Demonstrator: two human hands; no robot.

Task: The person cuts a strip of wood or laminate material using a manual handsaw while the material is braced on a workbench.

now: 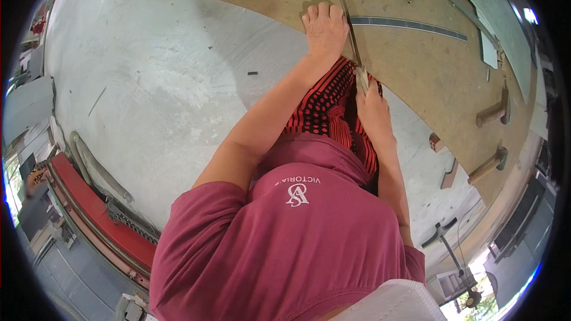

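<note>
Long thin metal strip (346,18), dull grey-brown, narrow and flat, probably a ruler or straightedge, lies on the brown board (416,77) at the top of the view. Its long axis runs from the near end at the right hand (372,107) up and slightly left to the far end near the board's back area, almost straight away from the person. Left hand (325,27) is pressed flat on the board just left of the strip, fingers curled close together, fingertips at the strip's edge. Right hand grips the near end of the strip, fingers closed tight around it; what exactly is in that fist is hard to make out, blurred and partly hidden. Lower strip end is covered by the right hand. Second, darker grey strip (410,25) lies across the board to the right. Two wooden mallets (491,113) rest near the board's right edge. Red shirt fills the bottom of the view, hiding the board's near edge.
</note>
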